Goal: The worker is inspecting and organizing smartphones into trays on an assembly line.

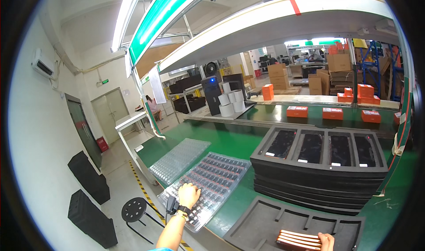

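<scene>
My left hand [189, 195], with a black band at the wrist, rests on a clear plastic tray [223, 164] filled with rows of small dark parts. Its fingers are bent down toward the cells; whatever they pinch is hidden. At the lower edge my right hand [326, 241] grips one end of a stack of several slim flat slabs [299, 241] with shiny copper-orange edges. That stack sits over a dark grey foam tray [261, 215] with moulded recesses. A second clear tray [179, 160] with small cells lies beyond the left hand.
Right of centre rises a pile of black foam trays [310, 187]; the top one holds several dark flat panels [311, 148]. Orange boxes [297, 112] line the far belt. White rolls [230, 101] stand by a black computer tower [211, 95]. A round stool [134, 209] is at left.
</scene>
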The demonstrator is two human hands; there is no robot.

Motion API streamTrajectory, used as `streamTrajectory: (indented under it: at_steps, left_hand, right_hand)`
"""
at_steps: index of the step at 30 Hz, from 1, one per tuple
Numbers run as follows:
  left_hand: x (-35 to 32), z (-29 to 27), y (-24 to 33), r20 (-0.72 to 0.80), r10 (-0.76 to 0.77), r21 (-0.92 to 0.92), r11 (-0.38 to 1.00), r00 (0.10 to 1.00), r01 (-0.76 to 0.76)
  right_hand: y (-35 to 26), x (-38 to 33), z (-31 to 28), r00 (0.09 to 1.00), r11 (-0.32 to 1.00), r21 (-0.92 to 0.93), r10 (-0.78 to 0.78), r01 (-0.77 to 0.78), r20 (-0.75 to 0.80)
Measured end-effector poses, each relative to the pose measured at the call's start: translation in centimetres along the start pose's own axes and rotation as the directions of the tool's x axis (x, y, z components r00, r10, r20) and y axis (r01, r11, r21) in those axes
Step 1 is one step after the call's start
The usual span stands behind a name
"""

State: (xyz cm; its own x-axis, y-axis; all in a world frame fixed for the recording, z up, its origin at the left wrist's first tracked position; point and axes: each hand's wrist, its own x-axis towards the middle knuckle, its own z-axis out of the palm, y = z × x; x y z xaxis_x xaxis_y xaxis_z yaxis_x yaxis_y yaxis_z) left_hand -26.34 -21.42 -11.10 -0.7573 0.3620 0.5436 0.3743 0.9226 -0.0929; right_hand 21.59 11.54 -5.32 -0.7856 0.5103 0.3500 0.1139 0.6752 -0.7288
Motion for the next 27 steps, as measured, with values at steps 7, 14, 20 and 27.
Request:
streamTrajectory:
  at_steps: [7, 14, 20, 27]
  left_hand:
    - [0.3, -0.4, 0.4, 0.072, -0.029, -0.052, 0.998, 0.997, 0.032]
    - [0.8, -0.1, 0.5, 0.094, -0.031, -0.047, 0.998, 0.995, 0.036]
    - [1.3, 0.7, -1.0, -0.053, -0.146, -0.038, 0.989, 0.988, 0.144]
    - [1.6, 1.5, -2.0, 0.07, -0.126, 0.014, 0.992, 0.99, 0.125]
  right_hand:
    - [-0.2, 0.0, 0.0, 1.0, 1.0, 0.013, 0.002, -0.002, 0.005]
    - [-0.2, 0.1, -0.2, 1.0, 1.0, 0.015, -0.014, 0.014, -0.004]
    - [-0.2, -0.1, -0.2, 1.0, 1.0, 0.018, -0.004, 0.004, -0.003]
    - [-0.5, 0.2, -0.3, 1.0, 1.0, 0.026, -0.015, 0.015, -0.007]
